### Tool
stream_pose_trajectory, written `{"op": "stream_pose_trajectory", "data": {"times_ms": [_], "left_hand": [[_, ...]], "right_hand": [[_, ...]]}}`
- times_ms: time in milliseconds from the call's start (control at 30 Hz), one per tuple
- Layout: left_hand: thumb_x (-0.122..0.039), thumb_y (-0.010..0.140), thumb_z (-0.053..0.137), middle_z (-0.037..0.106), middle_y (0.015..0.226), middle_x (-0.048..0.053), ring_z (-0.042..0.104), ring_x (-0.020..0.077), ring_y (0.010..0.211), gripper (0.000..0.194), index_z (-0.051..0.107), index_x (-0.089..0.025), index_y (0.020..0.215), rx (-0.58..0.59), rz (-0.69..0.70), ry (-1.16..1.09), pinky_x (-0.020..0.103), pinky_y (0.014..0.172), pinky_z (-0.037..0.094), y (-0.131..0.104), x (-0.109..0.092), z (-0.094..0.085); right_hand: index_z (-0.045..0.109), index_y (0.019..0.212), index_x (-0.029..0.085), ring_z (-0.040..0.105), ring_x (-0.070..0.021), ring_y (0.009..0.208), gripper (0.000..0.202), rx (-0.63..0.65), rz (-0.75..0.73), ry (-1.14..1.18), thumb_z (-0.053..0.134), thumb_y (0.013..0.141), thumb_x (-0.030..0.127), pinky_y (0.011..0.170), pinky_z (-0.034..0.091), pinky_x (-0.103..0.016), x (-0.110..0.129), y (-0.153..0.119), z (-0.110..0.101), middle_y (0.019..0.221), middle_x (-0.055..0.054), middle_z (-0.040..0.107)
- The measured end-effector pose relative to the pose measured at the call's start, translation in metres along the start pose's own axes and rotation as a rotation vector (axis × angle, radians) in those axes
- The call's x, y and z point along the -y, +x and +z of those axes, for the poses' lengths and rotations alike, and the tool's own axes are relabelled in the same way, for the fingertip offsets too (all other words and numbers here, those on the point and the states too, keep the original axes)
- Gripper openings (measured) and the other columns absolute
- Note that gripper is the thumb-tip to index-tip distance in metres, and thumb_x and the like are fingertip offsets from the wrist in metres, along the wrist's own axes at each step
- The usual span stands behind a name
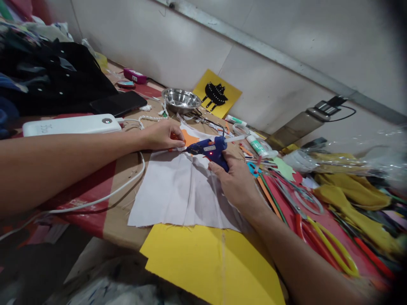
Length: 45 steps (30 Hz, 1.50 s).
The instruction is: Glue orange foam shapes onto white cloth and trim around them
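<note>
My right hand is wrapped round the handle of a blue glue gun, its red light lit and a clear glue stick at its back. The nozzle points left, at the fingertips of my left hand. That hand is pinched at a small white piece beside an orange paper shape; exactly what the fingers grip is too small to tell. Beneath both hands lies a creased white cloth, its lower edge over a yellow sheet.
A steel bowl and a yellow card with a black shape stand behind. On the left are a white power bank, its cable and a phone. Scissors, glue tubes and a bottle occupy the right.
</note>
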<state>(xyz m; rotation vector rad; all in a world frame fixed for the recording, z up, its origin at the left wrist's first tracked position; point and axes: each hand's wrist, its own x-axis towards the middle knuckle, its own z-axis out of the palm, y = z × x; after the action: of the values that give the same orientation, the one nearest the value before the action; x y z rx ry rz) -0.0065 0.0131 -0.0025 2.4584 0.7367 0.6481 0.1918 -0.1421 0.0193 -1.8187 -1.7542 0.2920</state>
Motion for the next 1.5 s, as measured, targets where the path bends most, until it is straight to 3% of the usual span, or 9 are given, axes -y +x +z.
{"op": "stream_pose_trajectory", "data": {"times_ms": [233,500,833,1100,1500], "left_hand": [[-0.036,0.074,0.066,0.074,0.081,0.004,0.063,0.0138,0.071,0.021,0.076,-0.018,0.078,-0.022,0.006,-0.01,0.022,0.067,0.044,-0.001,-0.003,-0.002],[-0.032,0.078,0.061,0.072,0.067,0.001,0.062,0.0129,0.064,0.021,0.076,-0.017,0.081,-0.022,-0.082,0.021,0.022,0.062,0.042,0.0,-0.002,0.0],[-0.032,0.077,0.062,0.073,0.07,0.002,0.062,0.0131,0.065,0.021,0.077,-0.018,0.08,-0.041,-0.085,0.03,0.022,0.063,0.042,0.001,-0.002,0.0],[-0.034,0.077,0.062,0.073,0.071,0.002,0.061,0.0127,0.065,0.022,0.076,-0.018,0.08,-0.024,-0.102,0.034,0.022,0.062,0.041,0.001,-0.002,-0.001],[-0.035,0.077,0.062,0.074,0.081,0.003,0.063,0.0143,0.072,0.024,0.077,-0.017,0.083,-0.013,-0.076,0.038,0.023,0.067,0.043,0.001,-0.001,-0.001]], "right_hand": [[0.065,0.113,0.014,0.063,-0.0315,0.099,0.038,-0.028,-0.013,0.016,0.053,0.084,0.036,0.086,0.046,-0.046,-0.001,0.001,0.003,0.111,-0.017,0.069],[0.066,0.112,0.014,0.064,-0.0307,0.099,0.038,-0.073,-0.063,0.013,0.053,0.084,0.036,0.089,0.047,-0.047,-0.004,0.003,0.01,0.109,-0.016,0.07],[0.065,0.111,0.016,0.063,-0.031,0.097,0.036,-0.083,-0.063,0.007,0.054,0.083,0.036,0.087,0.047,-0.046,-0.001,0.003,0.01,0.107,-0.015,0.07],[0.065,0.105,0.02,0.061,-0.027,0.08,0.03,-0.059,-0.068,-0.012,0.052,0.085,0.037,0.07,0.046,-0.038,-0.001,0.001,0.009,0.089,-0.01,0.07],[0.067,0.105,0.017,0.063,-0.0281,0.085,0.031,-0.026,-0.05,-0.03,0.052,0.083,0.034,0.073,0.045,-0.038,0.002,-0.003,0.002,0.095,-0.012,0.071]]}}
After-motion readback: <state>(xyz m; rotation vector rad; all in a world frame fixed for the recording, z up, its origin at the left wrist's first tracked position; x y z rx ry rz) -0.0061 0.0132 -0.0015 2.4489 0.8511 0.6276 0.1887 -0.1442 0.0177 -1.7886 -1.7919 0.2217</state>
